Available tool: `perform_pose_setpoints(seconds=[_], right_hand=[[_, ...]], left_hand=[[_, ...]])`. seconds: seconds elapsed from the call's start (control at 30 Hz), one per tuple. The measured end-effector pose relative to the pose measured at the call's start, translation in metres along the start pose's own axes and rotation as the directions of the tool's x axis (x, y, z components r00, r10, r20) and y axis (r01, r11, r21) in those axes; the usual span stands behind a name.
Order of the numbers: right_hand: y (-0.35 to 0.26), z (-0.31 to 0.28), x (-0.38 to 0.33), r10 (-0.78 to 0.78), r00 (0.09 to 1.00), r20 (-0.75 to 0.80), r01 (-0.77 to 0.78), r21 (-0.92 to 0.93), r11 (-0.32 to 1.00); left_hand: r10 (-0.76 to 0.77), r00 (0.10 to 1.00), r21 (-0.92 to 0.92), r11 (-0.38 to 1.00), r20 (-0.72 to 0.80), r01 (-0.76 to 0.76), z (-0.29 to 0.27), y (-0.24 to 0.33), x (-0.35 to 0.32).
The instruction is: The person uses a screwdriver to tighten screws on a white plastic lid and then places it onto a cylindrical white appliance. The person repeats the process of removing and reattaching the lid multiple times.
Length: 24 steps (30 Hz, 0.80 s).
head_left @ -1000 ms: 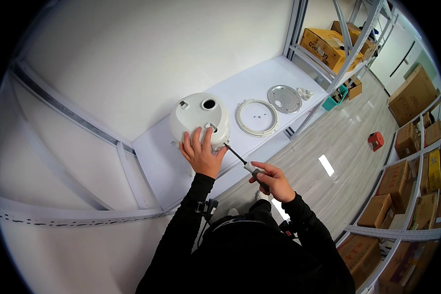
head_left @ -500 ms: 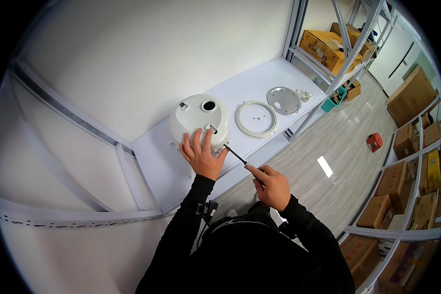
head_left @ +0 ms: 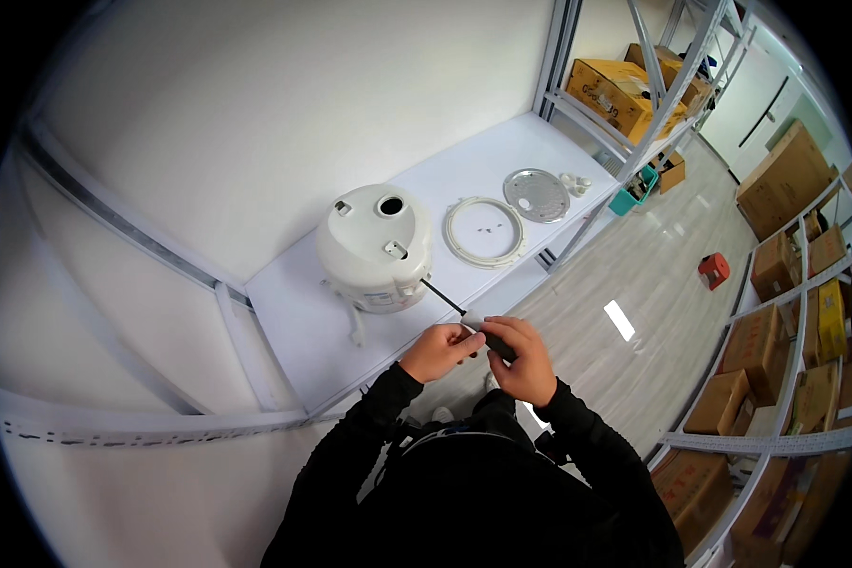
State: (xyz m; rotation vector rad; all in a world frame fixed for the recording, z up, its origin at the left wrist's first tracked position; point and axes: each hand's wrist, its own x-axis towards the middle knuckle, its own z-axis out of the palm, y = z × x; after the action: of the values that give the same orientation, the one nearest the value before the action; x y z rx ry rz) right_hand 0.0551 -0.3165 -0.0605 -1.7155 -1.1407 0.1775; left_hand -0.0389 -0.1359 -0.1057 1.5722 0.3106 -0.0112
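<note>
A white, rounded electric cooker [head_left: 355, 251] stands on the white shelf table [head_left: 293, 350], with a dark round hole and a small slot in its top. My right hand [head_left: 525, 364] is wrapped round the dark handle of a long screwdriver [head_left: 445, 297]. The shaft points up and left, its tip against the cooker's lower right side. Close by, my left hand [head_left: 437, 352] has its fingers curled against the front of the handle. A white ring [head_left: 452, 241] lies right of the cooker, with several tiny screws [head_left: 488, 229] inside it.
Beyond the ring lie a perforated metal disc [head_left: 537, 196] and small white parts [head_left: 575, 185]. A metal rack post [head_left: 667, 99] rises at the table's right end. A red object [head_left: 714, 271] sits on the floor, near shelves with cardboard boxes [head_left: 757, 346]. A teal bin [head_left: 632, 194] stands farther back.
My left hand has left the cooker's top and moved down and right to the screwdriver handle. My right hand still grips the screwdriver. The view has shifted slightly.
</note>
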Motion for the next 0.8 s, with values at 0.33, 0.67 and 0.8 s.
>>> perform_pose_setpoints(seconds=[0.33,0.67,0.8], right_hand=[[0.010,0.001,-0.015,0.324,0.946,-0.018,-0.290,0.397,0.871],[0.008,0.005,-0.022,0.093,0.992,-0.090,-0.097,-0.036,0.995],[0.008,-0.003,-0.019,0.019,0.999,-0.036,-0.023,-0.122,0.992]], left_hand=[[0.000,0.998,-0.451,0.892,0.067,0.030,0.014,-0.023,0.007],[-0.122,0.990,-0.490,0.860,0.070,0.141,0.008,-0.031,0.008],[-0.089,0.996,-0.540,0.837,0.022,0.087,0.009,-0.028,0.008]])
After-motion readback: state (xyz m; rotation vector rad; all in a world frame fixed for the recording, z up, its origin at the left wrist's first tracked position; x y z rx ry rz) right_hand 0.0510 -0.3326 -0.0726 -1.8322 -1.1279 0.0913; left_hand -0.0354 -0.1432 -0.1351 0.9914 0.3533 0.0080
